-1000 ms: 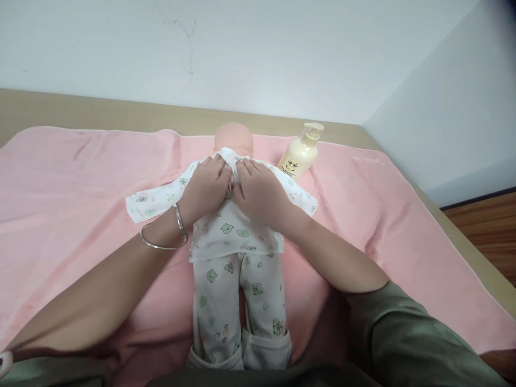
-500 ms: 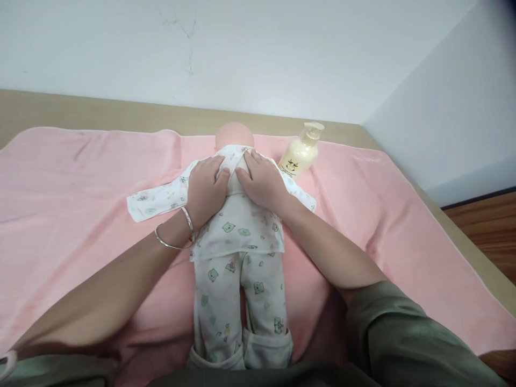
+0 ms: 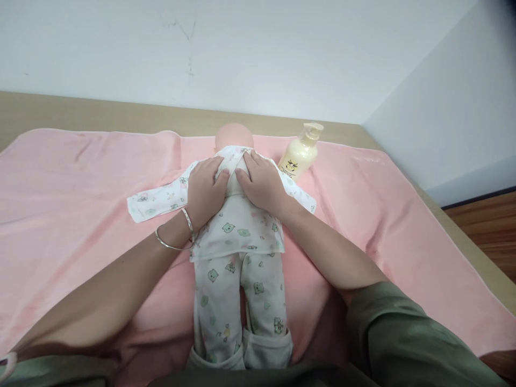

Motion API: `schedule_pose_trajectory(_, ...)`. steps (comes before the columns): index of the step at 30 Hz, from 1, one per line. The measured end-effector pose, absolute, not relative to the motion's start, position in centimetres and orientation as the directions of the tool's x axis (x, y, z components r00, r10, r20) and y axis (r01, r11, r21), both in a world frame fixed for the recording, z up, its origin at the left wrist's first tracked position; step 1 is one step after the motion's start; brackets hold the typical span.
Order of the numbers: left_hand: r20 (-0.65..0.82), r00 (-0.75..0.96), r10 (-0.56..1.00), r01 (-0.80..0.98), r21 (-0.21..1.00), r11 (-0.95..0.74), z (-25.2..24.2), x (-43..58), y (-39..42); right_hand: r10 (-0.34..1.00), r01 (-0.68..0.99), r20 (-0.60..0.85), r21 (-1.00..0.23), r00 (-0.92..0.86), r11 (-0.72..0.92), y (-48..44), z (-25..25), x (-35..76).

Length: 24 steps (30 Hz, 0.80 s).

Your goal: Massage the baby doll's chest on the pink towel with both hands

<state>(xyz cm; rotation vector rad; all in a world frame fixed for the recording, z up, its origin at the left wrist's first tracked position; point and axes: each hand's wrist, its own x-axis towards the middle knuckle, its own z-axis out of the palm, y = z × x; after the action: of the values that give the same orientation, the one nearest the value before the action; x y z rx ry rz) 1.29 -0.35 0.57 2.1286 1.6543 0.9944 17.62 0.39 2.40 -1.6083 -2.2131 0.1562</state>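
Note:
A baby doll (image 3: 237,231) lies stretched out with its bald head (image 3: 234,135) pointing away from me; no face shows. It wears a white shirt and trousers printed with small green animals, the cuffs (image 3: 266,348) turned up. My left hand (image 3: 206,185) rests flat on the left of the doll's upper body, fingers extended, a silver bangle (image 3: 187,226) around the wrist. On the other side my right hand (image 3: 263,180) lies flat too, its thumb close to the left thumb. Both hands press lightly on the shirt and hold nothing.
A cream pump bottle (image 3: 300,153) with a cow picture stands just beyond my right hand. Under the doll spreads a pink blanket (image 3: 80,236) on a wooden table (image 3: 100,112). A white wall (image 3: 258,59) rises behind, with another wall at the right.

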Motion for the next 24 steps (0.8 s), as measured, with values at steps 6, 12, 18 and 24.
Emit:
schedule_pose_trajectory(6, 0.360, 0.073, 0.930, 0.739, 0.607, -0.293, 0.3, 1.3, -0.2, 0.938, 0.890, 0.221, -0.319, -0.265, 0.327, 0.4, 2.6, 17.6)
schedule_pose_trajectory(12, 0.363, 0.085, 0.928, 0.704, 0.637, -0.314, 1.1, 1.4, -0.5, 0.942, 0.877, 0.204, -0.355, -0.266, 0.324, 0.3, 3.6, 17.7)
schedule_pose_trajectory(18, 0.355, -0.004, 0.935, 0.657, 0.706, -0.265, 1.2, 1.3, -1.2, 0.890, 0.831, 0.375, -0.382, -0.260, 0.404, -2.5, 4.7, 17.0)
schedule_pose_trajectory(24, 0.390, -0.058, 0.919, 0.638, 0.723, -0.266, 0.2, 1.1, -1.1, 0.920, 0.846, 0.262, -0.378, -0.292, 0.376, -3.9, 4.0, 15.9)
